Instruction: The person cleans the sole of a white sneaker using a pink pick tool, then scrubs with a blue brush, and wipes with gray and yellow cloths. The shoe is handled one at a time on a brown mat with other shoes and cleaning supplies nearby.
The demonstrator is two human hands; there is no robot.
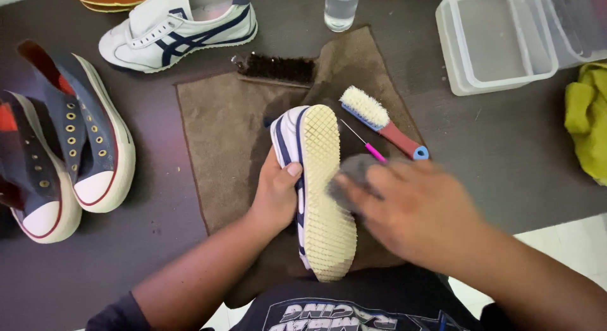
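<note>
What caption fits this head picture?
Left hand steadies an upturned sneaker while right hand rubs a grey cloth on it.

The only camera sits on my head and looks steeply down over my chest at the dark bench (506, 147). It is close: my forearms enter from the bottom edge, and the brown towel (221, 128) fills the middle. Beyond the towel, the far side of the bench runs out at the top edge. No second view shares this scene.

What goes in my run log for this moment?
left hand: holds sneaker sole-up | right hand: presses grey cloth on sole
</note>
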